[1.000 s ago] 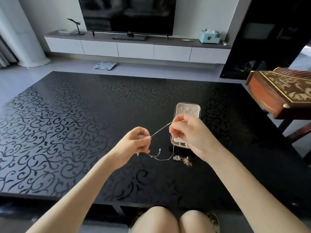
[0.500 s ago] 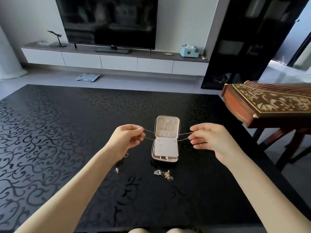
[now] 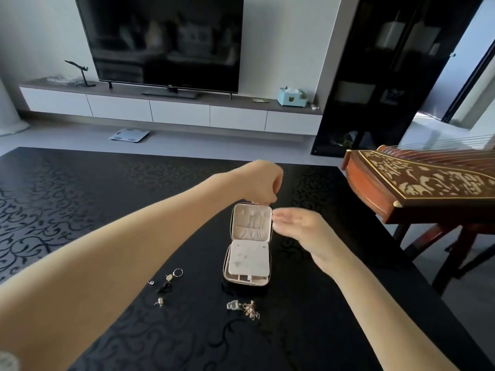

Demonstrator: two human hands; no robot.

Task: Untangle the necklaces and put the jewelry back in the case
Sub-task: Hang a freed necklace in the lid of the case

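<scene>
Step, judged: stowing into case (image 3: 242, 213) lid | left hand (image 3: 263, 187) fingers curled at lid top, contents indiscernible | right hand (image 3: 297, 226) fingers straight, beside lid | tangled chain (image 3: 249, 309) loose on tabletop (image 3: 80, 210) before case | next: delicate untangling.

Black patterned table (image 3: 80, 210), open jewelry case (image 3: 247, 261), tangled chain (image 3: 249, 309), small earrings (image 3: 171, 279)

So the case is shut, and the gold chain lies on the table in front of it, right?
Not quite: the case is open, with its lid standing up, as the head view shows. The gold chain does lie on the table in front of it.
</scene>
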